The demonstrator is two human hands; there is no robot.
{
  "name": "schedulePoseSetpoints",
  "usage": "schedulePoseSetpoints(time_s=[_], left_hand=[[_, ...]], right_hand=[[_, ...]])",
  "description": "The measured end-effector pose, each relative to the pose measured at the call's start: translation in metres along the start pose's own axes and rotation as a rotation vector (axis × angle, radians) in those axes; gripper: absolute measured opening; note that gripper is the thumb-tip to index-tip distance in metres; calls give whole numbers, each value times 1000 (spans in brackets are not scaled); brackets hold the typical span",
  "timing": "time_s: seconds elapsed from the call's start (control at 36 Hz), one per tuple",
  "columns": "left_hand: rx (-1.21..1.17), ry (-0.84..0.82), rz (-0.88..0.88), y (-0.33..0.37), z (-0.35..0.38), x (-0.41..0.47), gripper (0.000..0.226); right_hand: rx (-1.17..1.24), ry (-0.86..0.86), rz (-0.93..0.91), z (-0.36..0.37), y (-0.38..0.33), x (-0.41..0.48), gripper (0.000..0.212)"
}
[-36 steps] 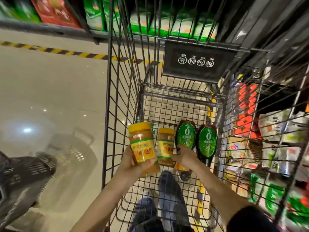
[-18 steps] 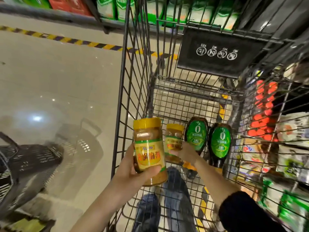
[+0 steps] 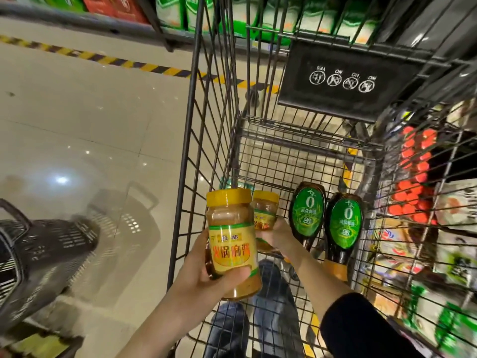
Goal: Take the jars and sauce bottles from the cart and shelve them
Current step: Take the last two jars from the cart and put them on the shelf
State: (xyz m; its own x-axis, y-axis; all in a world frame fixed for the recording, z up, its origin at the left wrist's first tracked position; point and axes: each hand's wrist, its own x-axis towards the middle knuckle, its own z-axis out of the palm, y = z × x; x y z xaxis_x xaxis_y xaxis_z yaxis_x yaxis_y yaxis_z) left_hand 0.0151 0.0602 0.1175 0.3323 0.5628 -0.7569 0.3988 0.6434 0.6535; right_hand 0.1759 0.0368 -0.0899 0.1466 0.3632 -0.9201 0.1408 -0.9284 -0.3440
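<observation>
Jar (image 3: 232, 244) upright in left hand (image 3: 204, 275); second jar (image 3: 264, 210) gripped in right hand (image 3: 278, 236).

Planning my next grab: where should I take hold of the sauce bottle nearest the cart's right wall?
Grip the right bottle at the narrow neck by its yellow cap, from above. That end points toward you; the wide labelled body looks harder to wrap, and the other bottle crowds its left.
</observation>
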Motion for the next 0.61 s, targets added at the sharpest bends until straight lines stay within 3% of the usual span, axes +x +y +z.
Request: schedulePoseSetpoints(time_s=[0.11, 0.25, 0.5, 0.61], left_hand=[[33, -15, 15, 2, -1, -4, 66], [63, 10, 45, 9, -3, -11, 58], [63, 30, 118, 33, -1, -28, 54], [98, 58, 163, 47, -1, -35, 62]], right_hand=[[58, -9, 44, -6, -11, -15, 58], [217, -63, 14, -16, -16, -33, 33], [207, -92, -187, -47, -27, -81, 52], [189, 12, -194, -63, -40, -105, 66]])
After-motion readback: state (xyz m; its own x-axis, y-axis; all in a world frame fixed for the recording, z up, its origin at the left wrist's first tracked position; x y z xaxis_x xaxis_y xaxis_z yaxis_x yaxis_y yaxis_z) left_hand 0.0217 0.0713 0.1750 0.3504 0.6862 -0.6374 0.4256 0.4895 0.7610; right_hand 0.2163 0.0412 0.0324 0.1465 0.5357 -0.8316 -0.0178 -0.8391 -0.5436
